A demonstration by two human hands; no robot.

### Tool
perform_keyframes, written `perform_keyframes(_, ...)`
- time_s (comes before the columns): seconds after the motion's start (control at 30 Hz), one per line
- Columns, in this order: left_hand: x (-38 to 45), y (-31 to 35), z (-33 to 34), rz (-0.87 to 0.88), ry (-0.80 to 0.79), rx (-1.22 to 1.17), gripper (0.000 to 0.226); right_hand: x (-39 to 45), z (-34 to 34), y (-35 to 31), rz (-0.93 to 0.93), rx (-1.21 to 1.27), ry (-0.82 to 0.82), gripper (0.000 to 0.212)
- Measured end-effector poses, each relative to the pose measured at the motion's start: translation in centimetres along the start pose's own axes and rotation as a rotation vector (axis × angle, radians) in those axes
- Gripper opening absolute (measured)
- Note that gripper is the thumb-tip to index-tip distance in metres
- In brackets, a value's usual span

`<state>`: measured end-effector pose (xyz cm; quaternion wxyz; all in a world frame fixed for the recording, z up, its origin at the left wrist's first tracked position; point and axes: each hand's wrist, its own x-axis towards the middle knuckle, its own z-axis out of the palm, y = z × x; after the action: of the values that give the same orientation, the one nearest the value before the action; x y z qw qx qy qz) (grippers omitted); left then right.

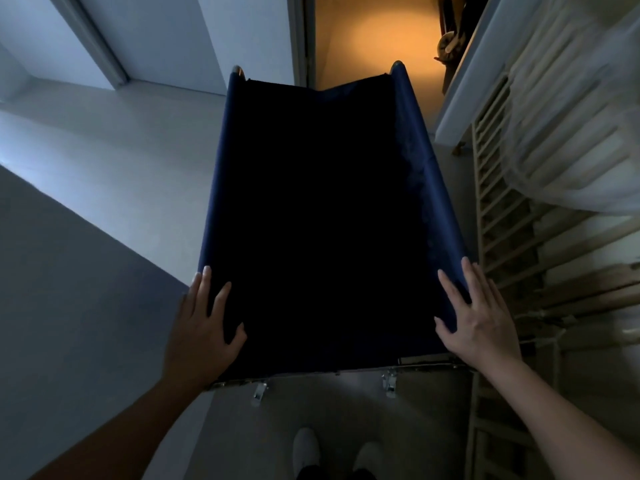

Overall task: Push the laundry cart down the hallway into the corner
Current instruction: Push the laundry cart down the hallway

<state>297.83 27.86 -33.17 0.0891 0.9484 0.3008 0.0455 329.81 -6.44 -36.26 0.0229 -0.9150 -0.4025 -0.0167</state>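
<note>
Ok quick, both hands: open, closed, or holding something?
Left hand: open, fingers spread, resting on the left rim of the laundry cart.
Right hand: open, fingers straight, resting on the cart's right rim.

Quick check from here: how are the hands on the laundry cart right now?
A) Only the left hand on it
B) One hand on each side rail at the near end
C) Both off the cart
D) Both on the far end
B: the left hand rests on the left rail and the right hand on the right rail, at the laundry cart's near end.

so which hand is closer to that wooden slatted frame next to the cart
Right. The right hand rests on the cart's right rim, just beside the slatted frame. The left hand rests on the opposite rim, across the cart from it.
</note>
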Motion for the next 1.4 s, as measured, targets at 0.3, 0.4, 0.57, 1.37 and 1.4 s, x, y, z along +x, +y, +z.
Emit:
perform_keyframes(0.3, 5.0, 0.2, 0.9, -0.047, 0.03, 0.035, 0.074, 7.9, 1.0, 2.2, -0.082, 0.035, 0.029, 0.105)
perform_keyframes(0.4, 6.7, 0.3, 1.2, -0.072, 0.04, 0.055, 0.076, 10.8, 0.9, 2.8, -0.115, 0.039, 0.028, 0.102)
perform_keyframes(0.57, 9.2, 0.5, 1.2, -0.157, 0.015, 0.086, 0.082, 15.0, 0.7, 3.4, -0.162, 0.054, 0.027, 0.097)
perform_keyframes(1.37, 18.3, 0.9, 0.4, -0.433, 0.002, 0.037, 0.087, 34.4, 1.3, 2.8, -0.379, 0.043, -0.062, 0.103)
perform_keyframes(1.4, 18.8, 0.7, 0.5, -0.447, 0.006, 0.03, 0.087, 35.6, 1.3, 2.6, -0.392, 0.04, -0.068, 0.102)
